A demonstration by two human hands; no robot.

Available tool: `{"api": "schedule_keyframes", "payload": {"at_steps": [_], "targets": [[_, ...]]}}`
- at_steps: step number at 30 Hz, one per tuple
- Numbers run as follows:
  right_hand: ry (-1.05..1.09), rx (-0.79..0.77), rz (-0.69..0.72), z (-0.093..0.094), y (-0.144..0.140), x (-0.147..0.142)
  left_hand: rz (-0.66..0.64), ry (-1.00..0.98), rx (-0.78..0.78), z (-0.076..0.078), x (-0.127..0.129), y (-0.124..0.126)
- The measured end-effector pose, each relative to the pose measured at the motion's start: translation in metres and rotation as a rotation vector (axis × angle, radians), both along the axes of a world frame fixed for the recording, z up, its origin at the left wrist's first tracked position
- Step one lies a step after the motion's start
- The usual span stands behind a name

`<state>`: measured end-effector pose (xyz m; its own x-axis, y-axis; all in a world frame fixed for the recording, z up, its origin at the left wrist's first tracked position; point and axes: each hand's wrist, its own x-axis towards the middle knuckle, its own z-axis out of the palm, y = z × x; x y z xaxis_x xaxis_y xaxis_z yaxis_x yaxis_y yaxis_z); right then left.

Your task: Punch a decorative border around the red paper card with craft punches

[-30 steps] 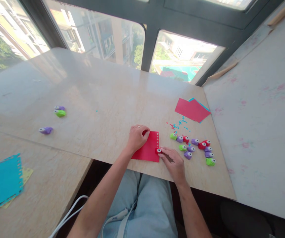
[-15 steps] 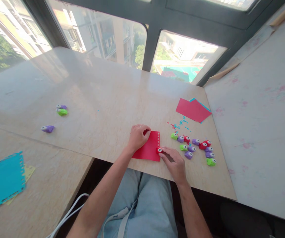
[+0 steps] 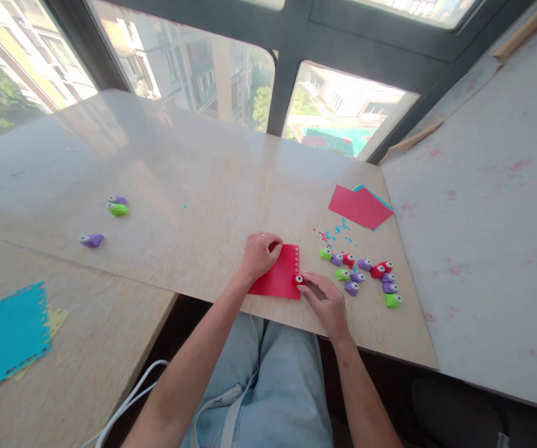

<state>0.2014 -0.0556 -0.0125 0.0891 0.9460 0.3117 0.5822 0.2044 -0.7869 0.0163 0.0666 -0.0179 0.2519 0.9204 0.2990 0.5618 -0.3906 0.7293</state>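
A red sheet of paper (image 3: 275, 280) lies flat near the front edge of the table, with a row of small punched holes along its right side. My left hand (image 3: 259, 254) is closed on the sheet's upper left part, thumb and fingers pinching together at the top edge. At the sheet's right edge, below the holes, sits a small red craft punch (image 3: 298, 280) with a white and black round top. My right hand (image 3: 328, 300) grips this punch from the right between thumb and fingers.
Several green, purple and red punches (image 3: 356, 277) stand to the right, near scattered red and blue paper bits (image 3: 338, 231). Red and blue sheets (image 3: 360, 206) lie behind them. Three more punches (image 3: 91, 240) are at left, and a blue hole-edged sheet (image 3: 9, 336) lies at lower left.
The view has shifted slightly. Both hands keep their places on the red paper, and the red punch stays at its right edge.
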Motion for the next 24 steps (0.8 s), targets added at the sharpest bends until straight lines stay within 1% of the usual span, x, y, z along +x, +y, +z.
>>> {"api": "schedule_keyframes", "payload": {"at_steps": [3,6,9,13,18,24], "targets": [[0.082,-0.067,-0.051,0.002,0.001,0.002,-0.004,-0.003,-0.002,0.0,0.0,0.0],[0.127,-0.185,-0.07,0.007,0.007,0.006,-0.012,-0.005,-0.003,0.0,0.0,0.0],[0.148,-0.306,-0.043,0.015,0.016,0.011,-0.007,0.003,0.001,0.001,-0.001,0.0],[0.088,-0.416,0.03,0.022,0.026,0.013,-0.005,0.012,0.003,0.001,0.0,-0.001],[0.121,-0.459,0.071,0.021,0.03,0.01,-0.004,0.062,0.031,-0.002,0.001,-0.003],[0.101,-0.439,0.023,0.017,0.028,0.008,0.023,0.18,0.08,-0.002,0.002,-0.007]]}}
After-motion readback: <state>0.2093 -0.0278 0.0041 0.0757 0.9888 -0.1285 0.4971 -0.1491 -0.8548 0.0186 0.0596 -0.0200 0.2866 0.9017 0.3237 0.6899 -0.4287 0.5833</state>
